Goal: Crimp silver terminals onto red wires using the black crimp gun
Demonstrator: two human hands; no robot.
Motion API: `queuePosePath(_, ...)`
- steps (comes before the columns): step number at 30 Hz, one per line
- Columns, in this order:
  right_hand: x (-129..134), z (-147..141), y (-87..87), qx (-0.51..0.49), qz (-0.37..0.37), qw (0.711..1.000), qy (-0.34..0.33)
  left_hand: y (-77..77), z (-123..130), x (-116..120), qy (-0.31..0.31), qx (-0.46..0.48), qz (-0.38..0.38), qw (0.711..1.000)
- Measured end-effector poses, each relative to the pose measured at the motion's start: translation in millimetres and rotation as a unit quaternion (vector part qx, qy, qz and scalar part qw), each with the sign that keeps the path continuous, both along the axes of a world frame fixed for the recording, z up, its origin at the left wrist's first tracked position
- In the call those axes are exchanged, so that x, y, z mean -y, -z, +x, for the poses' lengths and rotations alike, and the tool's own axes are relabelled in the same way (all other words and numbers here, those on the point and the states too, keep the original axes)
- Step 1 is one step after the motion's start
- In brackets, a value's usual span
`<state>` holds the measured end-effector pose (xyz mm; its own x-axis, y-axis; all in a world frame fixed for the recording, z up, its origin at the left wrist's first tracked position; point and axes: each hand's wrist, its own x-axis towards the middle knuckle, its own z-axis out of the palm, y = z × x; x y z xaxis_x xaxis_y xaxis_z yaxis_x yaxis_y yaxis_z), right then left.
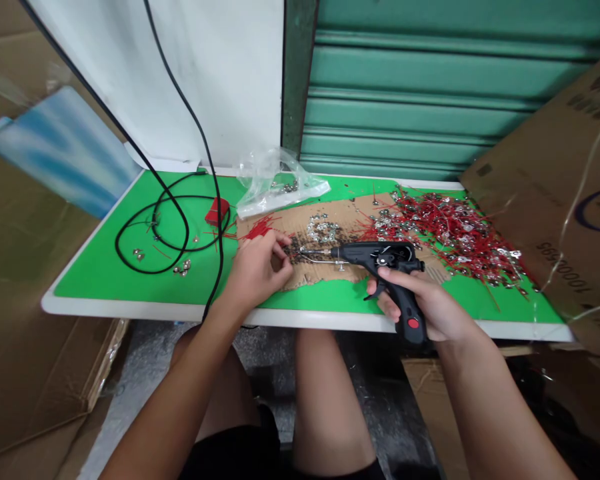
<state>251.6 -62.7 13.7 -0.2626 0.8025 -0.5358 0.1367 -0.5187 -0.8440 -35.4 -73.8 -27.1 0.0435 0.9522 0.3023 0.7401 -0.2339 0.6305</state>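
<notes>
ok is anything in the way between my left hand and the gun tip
Nothing visible stands between the left hand and the tip of the gun held in the right hand. The cardboard lies beneath, and the plastic bag sits farther back.

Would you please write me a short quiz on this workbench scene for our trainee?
1. Which hand grips the black gun-shaped tool?
2. What colour is the ridged shutter behind the table? A) red B) green C) black
3. True or false: the red block lies on the green tabletop.

Key: 1. The right hand; 2. B; 3. True.
</notes>
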Motion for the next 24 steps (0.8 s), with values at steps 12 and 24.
queuePosePath(12, 0.8, -0.1, -2.0, -0.007, 0.007, 1.000, 0.001, 0.1, 0.8, -0.1, -0.007, -0.020, 0.005, 1.000)
queuePosePath(24, -1.2, 0.4, -1.4, -0.013, -0.006, 1.000, 0.000, 1.1, 0.2, 0.7, 0.000, -0.001, 0.015, 1.000)
